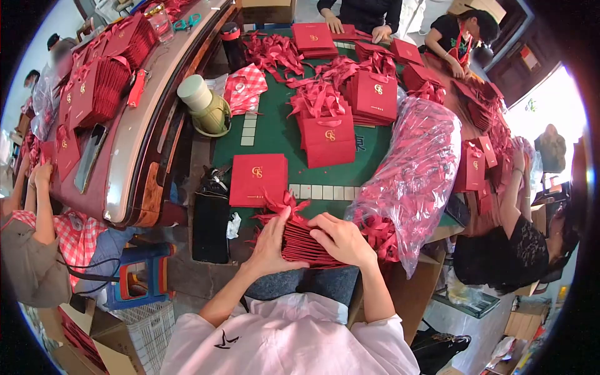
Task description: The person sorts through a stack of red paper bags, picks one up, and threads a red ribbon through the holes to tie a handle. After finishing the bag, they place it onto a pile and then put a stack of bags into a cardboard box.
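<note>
Between my two hands, at the near edge of the table, is a stack of folded red gift bags point(306, 244), its many edges facing up. My left hand point(273, 242) presses the stack's left side, thumb raised along it. On the other side my right hand point(342, 240) curls over the right end, fingers bent onto the edges. Red ribbon handles point(284, 206) stick out at the far side of the stack. Just beyond lies a flat pile of red bags point(258, 180) with a gold logo. To the right, a clear plastic sack point(415, 169) full of red ribboned bags leans over the table edge.
More red bags point(328, 137) stand on the green tabletop point(231, 147). At left are a green-lidded jar point(203, 103), a dark tumbler point(232, 45) and a black pouch point(210, 225). Several people work around; a blue stool point(140, 275) is lower left.
</note>
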